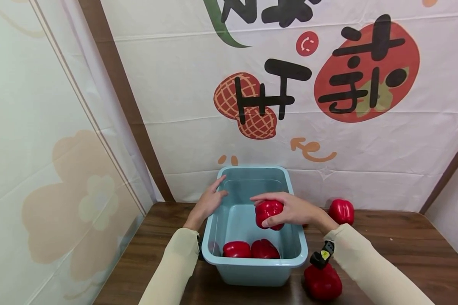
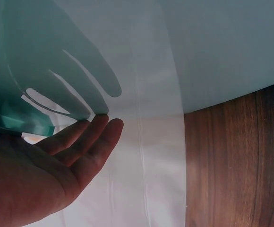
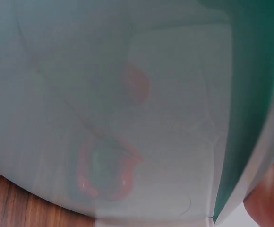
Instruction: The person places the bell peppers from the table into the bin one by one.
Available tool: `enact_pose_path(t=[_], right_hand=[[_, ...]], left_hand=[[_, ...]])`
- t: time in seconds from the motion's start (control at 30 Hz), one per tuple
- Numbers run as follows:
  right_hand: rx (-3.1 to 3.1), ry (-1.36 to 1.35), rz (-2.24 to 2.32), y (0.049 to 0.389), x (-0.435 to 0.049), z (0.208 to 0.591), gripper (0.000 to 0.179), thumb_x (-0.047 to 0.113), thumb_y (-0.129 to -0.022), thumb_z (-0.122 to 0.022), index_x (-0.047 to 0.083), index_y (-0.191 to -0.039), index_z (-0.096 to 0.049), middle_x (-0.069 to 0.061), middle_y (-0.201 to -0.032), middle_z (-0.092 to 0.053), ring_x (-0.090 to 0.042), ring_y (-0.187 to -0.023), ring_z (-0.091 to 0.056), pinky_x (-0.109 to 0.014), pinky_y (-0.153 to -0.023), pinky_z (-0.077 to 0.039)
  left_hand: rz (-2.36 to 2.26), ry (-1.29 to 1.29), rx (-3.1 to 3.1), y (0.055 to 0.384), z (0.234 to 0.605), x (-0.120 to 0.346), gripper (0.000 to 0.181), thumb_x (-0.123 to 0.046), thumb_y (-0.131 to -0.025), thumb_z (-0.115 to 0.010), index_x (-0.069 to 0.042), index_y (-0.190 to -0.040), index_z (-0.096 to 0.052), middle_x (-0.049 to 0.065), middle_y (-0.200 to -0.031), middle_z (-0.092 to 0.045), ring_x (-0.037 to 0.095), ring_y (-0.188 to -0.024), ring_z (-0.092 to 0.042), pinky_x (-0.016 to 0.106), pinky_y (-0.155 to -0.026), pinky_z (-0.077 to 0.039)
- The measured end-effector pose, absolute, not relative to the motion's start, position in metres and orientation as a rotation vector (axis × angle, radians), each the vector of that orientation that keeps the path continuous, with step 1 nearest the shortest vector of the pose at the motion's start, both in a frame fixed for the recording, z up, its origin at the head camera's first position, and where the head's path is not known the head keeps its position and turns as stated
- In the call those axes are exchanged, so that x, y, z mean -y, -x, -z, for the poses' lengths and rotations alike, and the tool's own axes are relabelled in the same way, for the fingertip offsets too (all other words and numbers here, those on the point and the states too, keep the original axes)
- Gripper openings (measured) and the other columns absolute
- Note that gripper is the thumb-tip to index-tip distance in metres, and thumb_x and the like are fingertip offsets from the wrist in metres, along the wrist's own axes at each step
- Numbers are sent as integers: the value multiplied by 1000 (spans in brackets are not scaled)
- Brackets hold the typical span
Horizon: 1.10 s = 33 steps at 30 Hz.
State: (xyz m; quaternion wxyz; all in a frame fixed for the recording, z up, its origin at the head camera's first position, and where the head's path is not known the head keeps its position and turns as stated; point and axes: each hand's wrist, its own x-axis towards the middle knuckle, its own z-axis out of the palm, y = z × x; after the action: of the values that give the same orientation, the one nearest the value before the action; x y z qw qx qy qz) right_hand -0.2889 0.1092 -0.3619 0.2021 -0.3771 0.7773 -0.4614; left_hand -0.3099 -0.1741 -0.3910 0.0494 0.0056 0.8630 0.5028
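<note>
A light blue plastic basin (image 1: pixel 255 262) stands on the wooden table. Over it my right hand (image 1: pixel 290 209) grips a red bell pepper (image 1: pixel 269 214) between thumb and fingers. Only a blurred bit of that hand (image 3: pixel 271 198) shows in the right wrist view. Two red bell peppers, one left (image 1: pixel 236 249) and one right (image 1: pixel 264 249), lie on the basin's floor at the near end. My left hand (image 1: pixel 208 203) is at the basin's left rim, thumb side over it. In the left wrist view its fingers (image 2: pixel 87 146) extend along the outer wall, fingertips close to their reflection; the thumb is hidden there.
One red bell pepper (image 1: pixel 341 212) sits at the table's back, right of the basin. Another pepper (image 1: pixel 322 281) is under my right forearm, near the basin's front corner. A printed white cloth (image 1: pixel 191 140) hangs behind the wooden table (image 1: pixel 397 241).
</note>
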Motion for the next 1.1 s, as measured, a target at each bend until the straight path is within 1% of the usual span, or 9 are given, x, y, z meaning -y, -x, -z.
enact_pose_path(t=[0.23, 0.37, 0.47, 0.63, 0.93, 1.1], right_hand=[[-2202, 1078, 1243, 288, -106, 362, 76, 29, -76, -83, 25, -145, -49, -3, -129, -59, -28, -116, -55, -38, -78, -58], [-2222, 1094, 1231, 288, -104, 364, 77, 29, -76, -83, 25, -144, -50, -1, -128, -60, -27, -116, -56, -36, -79, -58], [-2232, 1095, 1227, 288, -105, 364, 76, 29, -75, -83, 26, -144, -50, -1, -128, -60, -27, -116, -55, -36, -78, -58], [-2241, 1100, 1214, 288, -106, 365, 75, 31, -76, -83, 28, -143, -50, 0, -128, -60, -26, -116, -55, -36, -78, -58], [-2247, 1100, 1201, 287, -104, 365, 78, 32, -75, -84, 25, -144, -49, 1, -127, -60, -25, -115, -56, -35, -78, -58], [-2247, 1095, 1197, 286, -104, 365, 77, 32, -75, -84, 27, -143, -50, 1, -127, -60, -25, -115, -56, -35, -77, -58]], left_hand=[[-1532, -29, -2635, 311, 392, 176, 60, -29, -99, -46, -33, -156, -29, 11, -163, -24, 39, -131, -46, 63, -102, -41], [-1526, -23, -2639, 311, 392, 177, 60, -31, -99, -46, -35, -156, -30, 10, -163, -24, 38, -131, -46, 63, -102, -40], [-1526, -22, -2636, 310, 392, 176, 60, -32, -98, -47, -36, -156, -30, 9, -163, -24, 38, -134, -43, 64, -104, -38], [-1507, -53, -2676, 312, 394, 174, 61, -30, -97, -47, -32, -156, -30, 10, -163, -24, 37, -138, -38, 62, -105, -37], [-1515, -58, -2672, 314, 394, 175, 61, -30, -97, -48, -31, -156, -30, 10, -163, -24, 37, -137, -39, 62, -104, -38], [-1518, -61, -2670, 313, 395, 175, 61, -30, -98, -47, -32, -156, -30, 10, -163, -24, 38, -135, -41, 62, -103, -39]])
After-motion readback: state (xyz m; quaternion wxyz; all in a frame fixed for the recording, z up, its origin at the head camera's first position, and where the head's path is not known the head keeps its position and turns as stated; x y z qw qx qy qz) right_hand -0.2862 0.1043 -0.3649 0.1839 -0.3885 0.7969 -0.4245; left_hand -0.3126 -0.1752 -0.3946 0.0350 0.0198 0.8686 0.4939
